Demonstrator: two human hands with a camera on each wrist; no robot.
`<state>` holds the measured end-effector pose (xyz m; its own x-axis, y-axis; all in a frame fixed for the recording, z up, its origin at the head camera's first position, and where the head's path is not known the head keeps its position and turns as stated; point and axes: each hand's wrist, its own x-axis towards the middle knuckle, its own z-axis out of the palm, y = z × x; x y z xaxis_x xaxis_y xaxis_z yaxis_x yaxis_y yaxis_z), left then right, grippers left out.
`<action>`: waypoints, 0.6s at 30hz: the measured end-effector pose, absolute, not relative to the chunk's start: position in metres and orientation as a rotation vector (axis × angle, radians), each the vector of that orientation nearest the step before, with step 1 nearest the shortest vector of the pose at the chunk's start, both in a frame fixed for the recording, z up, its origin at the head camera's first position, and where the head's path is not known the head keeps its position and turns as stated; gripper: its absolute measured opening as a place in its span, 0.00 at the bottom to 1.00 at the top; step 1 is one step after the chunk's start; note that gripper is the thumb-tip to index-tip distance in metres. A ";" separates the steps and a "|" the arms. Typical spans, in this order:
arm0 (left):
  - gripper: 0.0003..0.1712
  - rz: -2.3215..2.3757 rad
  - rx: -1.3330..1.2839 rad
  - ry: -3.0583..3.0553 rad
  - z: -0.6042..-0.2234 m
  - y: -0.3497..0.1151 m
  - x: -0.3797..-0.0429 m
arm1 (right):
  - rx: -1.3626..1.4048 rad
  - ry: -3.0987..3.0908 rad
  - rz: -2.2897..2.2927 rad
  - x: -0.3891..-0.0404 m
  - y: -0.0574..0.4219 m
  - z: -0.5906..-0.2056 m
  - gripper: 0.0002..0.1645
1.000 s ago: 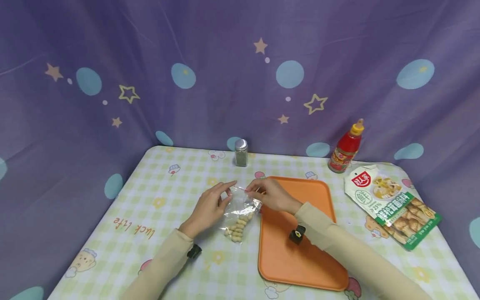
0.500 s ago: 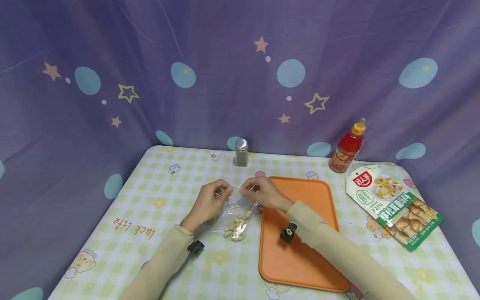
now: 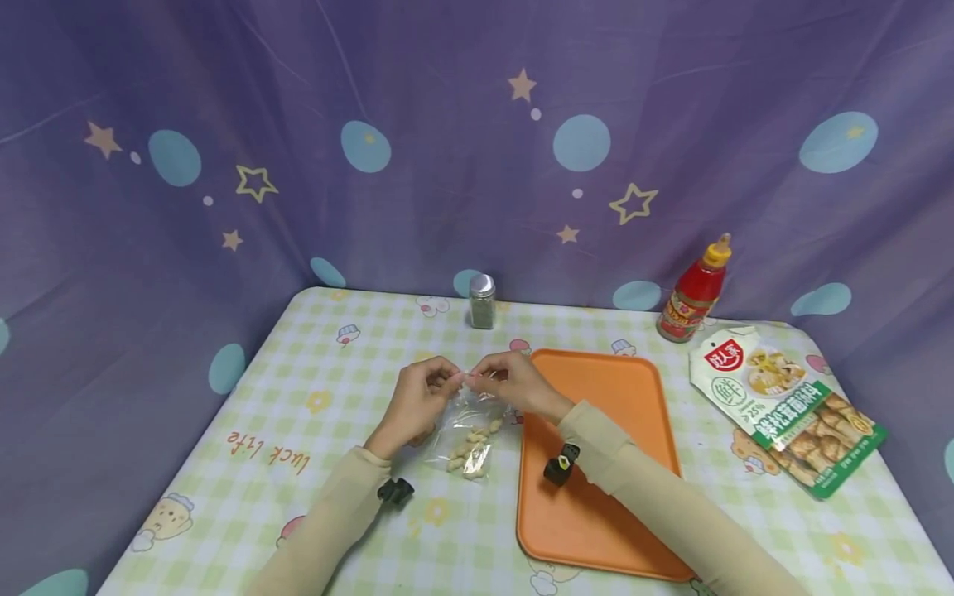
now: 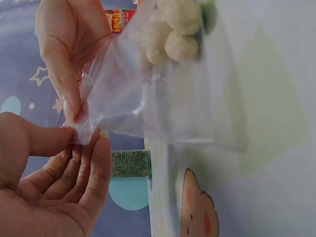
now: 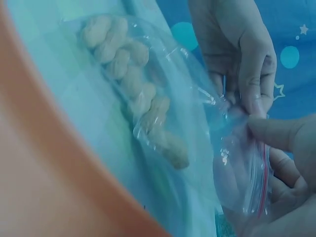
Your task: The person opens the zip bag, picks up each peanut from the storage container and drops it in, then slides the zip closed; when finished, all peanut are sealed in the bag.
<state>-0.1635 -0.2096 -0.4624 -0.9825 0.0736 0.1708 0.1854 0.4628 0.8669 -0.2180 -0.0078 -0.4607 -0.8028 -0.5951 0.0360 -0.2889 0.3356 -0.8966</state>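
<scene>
Between both hands is a clear zip bag [image 3: 455, 439] with several peanuts in their shells [image 3: 471, 454] in its lower part. My left hand [image 3: 419, 401] pinches the bag's top edge between thumb and fingertips. Right beside it, my right hand [image 3: 519, 385] pinches the same edge, the fingertips of both hands nearly touching. In the right wrist view a red line runs along the zip strip [image 5: 261, 182], and the peanuts [image 5: 131, 81] hang in a row inside the bag. The left wrist view shows the bag's plastic [image 4: 163, 108] gathered at the fingertips.
An orange tray [image 3: 596, 513] lies to the right, under the right forearm. Behind stands a spice shaker [image 3: 482, 303] with a metal cap. A red sauce bottle [image 3: 693, 294] and a white-and-green food pouch [image 3: 790, 410] are at the far right.
Both hands have come closer together along the bag's top edge, the right hand shifting left. Their fingers now pinch the edge side by side. The peanuts stay in the bag's lower part.
</scene>
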 end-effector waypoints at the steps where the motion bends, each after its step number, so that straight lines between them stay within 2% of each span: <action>1: 0.07 -1.562 -0.219 -2.589 -0.462 -0.209 -0.163 | -0.770 2.308 -1.454 -0.217 -0.008 -0.460 0.10; 18: 0.06 -1.498 -0.084 -2.569 -0.459 -0.206 -0.159 | -0.623 2.289 -1.483 -0.214 -0.015 -0.457 0.10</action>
<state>-0.1592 -0.2060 -0.4588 -0.9845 -0.0352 0.1717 0.1321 0.4948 0.8589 -0.2145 -0.0147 -0.4574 -0.8454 -0.5321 -0.0465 -0.1750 0.3581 -0.9171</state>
